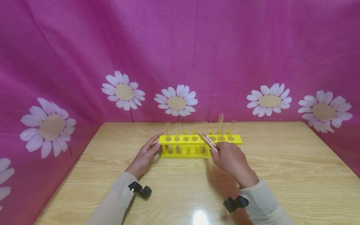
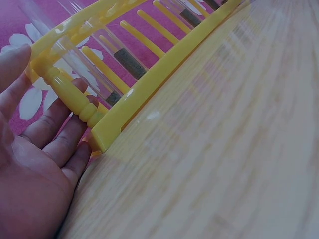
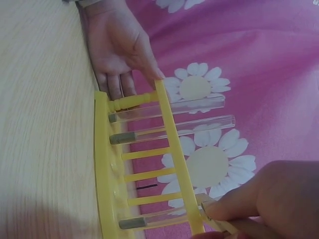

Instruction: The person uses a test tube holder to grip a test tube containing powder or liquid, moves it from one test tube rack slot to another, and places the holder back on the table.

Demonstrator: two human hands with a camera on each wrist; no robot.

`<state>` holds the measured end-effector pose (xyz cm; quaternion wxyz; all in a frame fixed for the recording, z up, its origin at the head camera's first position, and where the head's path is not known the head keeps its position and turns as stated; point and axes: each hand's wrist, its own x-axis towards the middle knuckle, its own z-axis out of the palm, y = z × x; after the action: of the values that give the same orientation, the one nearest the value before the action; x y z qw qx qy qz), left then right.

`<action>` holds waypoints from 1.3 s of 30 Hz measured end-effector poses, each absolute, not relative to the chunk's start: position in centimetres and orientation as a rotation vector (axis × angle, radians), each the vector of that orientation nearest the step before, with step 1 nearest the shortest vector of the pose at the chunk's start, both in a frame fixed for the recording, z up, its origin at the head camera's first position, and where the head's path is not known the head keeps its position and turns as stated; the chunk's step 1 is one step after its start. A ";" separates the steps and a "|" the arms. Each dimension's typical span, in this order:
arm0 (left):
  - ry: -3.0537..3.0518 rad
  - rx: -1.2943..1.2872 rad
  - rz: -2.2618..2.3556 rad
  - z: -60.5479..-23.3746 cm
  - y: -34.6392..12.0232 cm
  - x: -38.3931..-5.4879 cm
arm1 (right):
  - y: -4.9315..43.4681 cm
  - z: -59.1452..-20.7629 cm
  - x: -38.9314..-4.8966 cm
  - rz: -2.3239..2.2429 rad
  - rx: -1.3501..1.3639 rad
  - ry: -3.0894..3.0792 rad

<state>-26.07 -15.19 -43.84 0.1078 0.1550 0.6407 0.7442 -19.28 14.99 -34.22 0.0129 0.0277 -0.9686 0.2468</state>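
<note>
A yellow test tube rack [image 1: 201,140] stands on the table, holding several clear test tubes [image 1: 178,128]; some have dark grey matter at the bottom [image 3: 123,138]. My left hand [image 1: 144,157] holds the rack's left end, thumb at the top plate and fingers behind the end post [image 2: 70,92]. With my right hand [image 1: 232,159] I grip a wooden test tube clamp [image 1: 207,139], slanted over the rack's top plate. Its tip is right by a test tube [image 1: 204,126] right of the middle. In the right wrist view, the thumb lies along the clamp [image 3: 232,225].
One test tube [image 1: 221,120] near the right end rises higher than the others. Yellow drying pegs [image 1: 194,132] line the rack's back. Behind the wooden table [image 1: 112,150] hangs a magenta cloth [image 1: 219,47] with white flowers. Both wrists carry black cameras [image 1: 235,203].
</note>
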 end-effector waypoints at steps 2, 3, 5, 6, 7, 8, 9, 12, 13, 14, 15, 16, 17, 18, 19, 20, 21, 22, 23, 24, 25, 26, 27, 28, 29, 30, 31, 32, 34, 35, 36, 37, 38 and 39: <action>1.879 0.456 2.198 -43.8 -15.1 -26.0 | 15.0 -34.1 -19.3 0.769 0.092 -3.024; 1.878 0.455 2.200 -43.8 -15.1 -26.0 | 15.1 -34.1 -19.2 0.764 0.097 -3.024; 1.879 0.447 2.198 -43.8 -15.0 -26.0 | 15.2 -34.1 -19.2 0.764 0.110 -3.021; 1.882 0.440 2.196 -43.8 -15.0 -26.0 | 15.2 -34.0 -19.2 0.764 0.115 -3.018; 1.886 0.432 2.192 -43.7 -15.0 -26.1 | 15.3 -34.0 -19.2 0.767 0.119 -3.014; 1.888 0.431 2.188 -43.7 -15.0 -26.1 | 15.3 -34.0 -19.2 0.770 0.121 -3.010; 1.895 0.426 2.183 -43.7 -14.9 -26.1 | 15.3 -34.0 -19.1 0.774 0.119 -3.008; 1.900 0.427 2.175 -43.6 -14.9 -26.2 | 15.4 -34.0 -19.1 0.795 0.109 -3.007; 1.897 0.431 2.176 -43.6 -14.9 -26.2 | 15.4 -34.0 -19.1 0.805 0.103 -3.010; 1.894 0.433 2.175 -43.6 -14.9 -26.2 | 15.4 -33.9 -19.1 0.809 0.097 -3.013; 1.892 0.433 2.176 -43.6 -14.9 -26.2 | 15.4 -33.9 -19.1 0.811 0.092 -3.016; 1.886 0.440 2.177 -43.6 -15.0 -26.2 | 15.4 -33.9 -19.1 0.816 0.085 -3.017; 1.884 0.443 2.177 -43.6 -15.0 -26.2 | 15.4 -33.8 -19.1 0.815 0.082 -3.014; 1.884 0.447 2.180 -43.6 -15.0 -26.2 | 15.4 -33.7 -19.1 0.815 0.080 -3.011; 1.885 0.449 2.183 -43.6 -15.0 -26.2 | 15.4 -33.6 -19.1 0.816 0.077 -3.008; 1.884 0.455 2.186 -43.6 -15.0 -26.3 | 15.5 -33.5 -19.1 0.814 0.078 -3.002; 1.880 0.464 2.191 -43.6 -15.0 -26.3 | 15.5 -33.4 -19.0 0.813 0.082 -2.997; 1.878 0.471 2.194 -43.7 -15.0 -26.3 | 15.5 -33.3 -19.0 0.813 0.083 -2.993; 1.877 0.473 2.197 -43.7 -15.0 -26.3 | 15.5 -33.2 -19.0 0.809 0.089 -2.988; 1.875 0.477 2.198 -43.7 -15.0 -26.3 | 15.5 -33.1 -18.9 0.809 0.095 -2.985; 1.872 0.479 2.198 -43.8 -15.0 -26.3 | 15.6 -33.0 -18.9 0.806 0.098 -2.981; 1.872 0.478 2.197 -43.8 -15.0 -26.2 | 15.6 -32.9 -18.8 0.800 0.108 -2.973; 1.873 0.474 2.194 -43.8 -15.1 -26.2 | 15.6 -32.9 -18.8 0.794 0.117 -2.963; 1.877 0.468 2.191 -43.8 -15.1 -26.2 | 15.6 -32.8 -18.7 0.795 0.126 -2.953; 1.878 0.462 2.192 -43.9 -15.1 -26.2 | 15.6 -32.8 -18.7 0.788 0.141 -2.938; 1.878 0.461 2.192 -43.9 -15.2 -26.2 | 15.7 -32.7 -18.6 0.779 0.155 -2.922; 1.879 0.458 2.194 -43.9 -15.2 -26.2 | 15.7 -32.7 -18.6 0.769 0.169 -2.906; 1.880 0.457 2.194 -44.0 -15.2 -26.2 | 15.7 -32.6 -18.5 0.765 0.183 -2.893; 1.877 0.466 2.197 -44.0 -15.3 -26.2 | 15.8 -32.4 -18.4 0.749 0.208 -2.864; 1.878 0.468 2.197 -44.0 -15.3 -26.1 | 15.9 -32.2 -18.3 0.739 0.217 -2.852; 1.878 0.473 2.197 -43.9 -15.3 -26.1 | 15.9 -32.1 -18.2 0.736 0.222 -2.841; 1.879 0.473 2.198 -43.9 -15.3 -26.1 | 16.0 -31.9 -18.1 0.736 0.226 -2.831; 1.878 0.476 2.197 -43.9 -15.3 -26.1 | 16.0 -31.8 -18.0 0.736 0.229 -2.823; 1.879 0.474 2.195 -43.9 -15.3 -26.0 | 16.0 -31.7 -17.9 0.734 0.231 -2.816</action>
<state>-26.04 -15.26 -43.92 0.1065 0.1610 0.6381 0.7453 -17.86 16.04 -31.66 0.1109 0.0786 -0.9587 0.2499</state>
